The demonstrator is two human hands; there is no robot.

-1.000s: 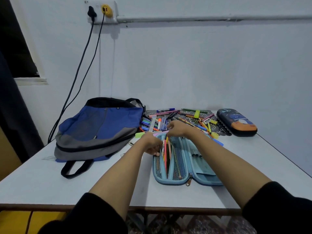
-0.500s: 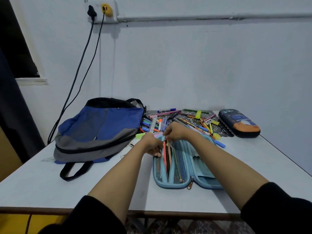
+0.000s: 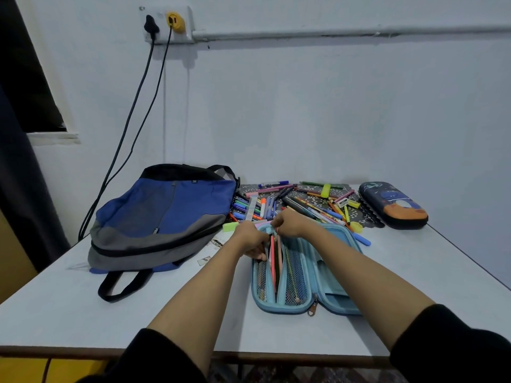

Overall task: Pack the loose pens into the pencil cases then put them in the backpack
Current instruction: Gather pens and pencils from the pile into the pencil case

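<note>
A light blue pencil case [image 3: 326,275] lies open on the white table [image 3: 69,308], with mesh pockets and several pens [image 3: 273,261] inside. My left hand [image 3: 250,239] grips the left edge of the case's mesh pocket near its far end. My right hand [image 3: 290,223] pinches the tops of the pens standing in the case. Loose pens [image 3: 304,200] lie scattered on a dark patterned mat behind the case. A blue and grey backpack [image 3: 163,217] lies flat to the left. A dark blue and orange pencil case [image 3: 392,204] sits shut at the far right.
A green eraser [image 3: 230,226] lies between backpack and case. A blue pen [image 3: 360,239] pokes out from behind the case's right side. Two cables [image 3: 132,128] hang from a wall socket behind the backpack. The table's front edge is near my sleeves.
My right hand has drawn back slightly from the loose pens to the far end of the open case. My left hand has stayed at the case's left edge.
</note>
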